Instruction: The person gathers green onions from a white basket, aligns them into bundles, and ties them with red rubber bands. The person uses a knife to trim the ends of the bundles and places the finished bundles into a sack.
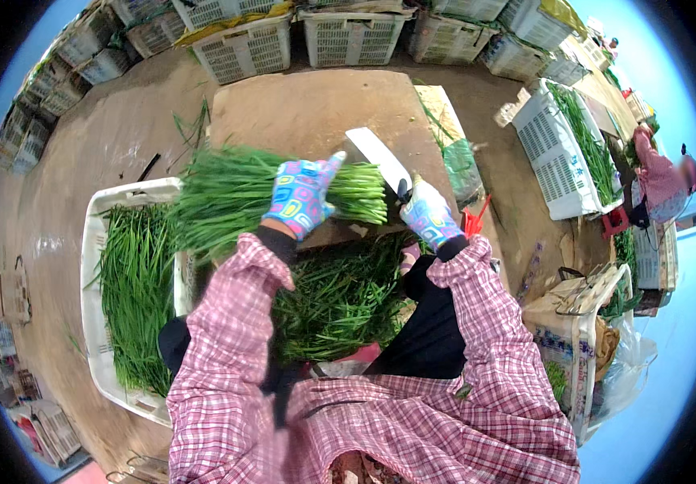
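Note:
My left hand, in a patterned blue and pink glove, grips a thick bunch of garlic chives across its middle. The pale stem ends point right and the leaves trail left. In my right hand, also gloved, is the black handle of a broad-bladed knife. Its blade slants up and left, just beyond the stem ends. Both hands are over the near part of a brown board. Loose green leaves lie heaped below the board, between my legs.
At left stands a white plastic crate filled with long green leaves. A slatted crate of greens and another person are at right. Red ties hang by my right wrist. Stacked crates line the far side.

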The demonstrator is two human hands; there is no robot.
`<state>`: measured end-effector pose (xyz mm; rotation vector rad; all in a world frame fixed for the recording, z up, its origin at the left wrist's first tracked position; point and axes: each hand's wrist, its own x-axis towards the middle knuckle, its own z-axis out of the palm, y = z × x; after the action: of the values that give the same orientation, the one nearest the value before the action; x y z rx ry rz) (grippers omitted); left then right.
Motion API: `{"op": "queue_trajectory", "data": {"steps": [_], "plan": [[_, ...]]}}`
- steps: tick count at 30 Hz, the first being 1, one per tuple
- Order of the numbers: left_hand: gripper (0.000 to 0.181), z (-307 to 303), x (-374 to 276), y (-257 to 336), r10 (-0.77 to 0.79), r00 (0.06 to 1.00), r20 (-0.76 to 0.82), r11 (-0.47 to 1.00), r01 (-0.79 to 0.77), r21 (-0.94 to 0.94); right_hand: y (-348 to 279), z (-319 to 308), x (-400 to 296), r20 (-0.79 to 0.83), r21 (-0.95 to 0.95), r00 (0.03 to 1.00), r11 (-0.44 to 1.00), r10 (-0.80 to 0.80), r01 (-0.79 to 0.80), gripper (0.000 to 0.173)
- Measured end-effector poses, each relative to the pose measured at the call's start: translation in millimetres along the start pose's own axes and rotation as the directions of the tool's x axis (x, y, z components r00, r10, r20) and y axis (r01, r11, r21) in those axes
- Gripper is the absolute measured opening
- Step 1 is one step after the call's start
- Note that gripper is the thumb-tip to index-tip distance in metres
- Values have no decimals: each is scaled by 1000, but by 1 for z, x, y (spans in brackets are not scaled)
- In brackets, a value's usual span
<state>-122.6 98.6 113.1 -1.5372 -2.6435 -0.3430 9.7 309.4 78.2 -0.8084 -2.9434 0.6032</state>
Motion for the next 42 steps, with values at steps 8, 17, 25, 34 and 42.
{"op": "queue_trajectory", "data": {"steps": [8, 17, 25, 34, 42], "plan": [[105, 35, 17, 17, 36, 996, 85, 976, -54, 213, -9, -2, -33, 34, 337, 984, 925, 177, -178, 49], [79, 21, 42, 25, -111, 952, 286, 981, 59, 185, 13, 6, -84, -181, 282, 975, 957, 126, -71, 40], [78, 35, 45, 26, -173, 944, 279, 983, 149, 105, -34, 12, -115, -235, 391, 968, 920, 86, 13, 25], [74, 24, 46, 34, -218, 907, 360, 970, 162, 180, -27, 43, -84, -206, 38, 965, 984, -161, 173, 15], [65, 32, 41, 31, -226, 913, 340, 966, 166, 198, -44, 25, -81, -73, 169, 997, 984, -36, 48, 17]]}}
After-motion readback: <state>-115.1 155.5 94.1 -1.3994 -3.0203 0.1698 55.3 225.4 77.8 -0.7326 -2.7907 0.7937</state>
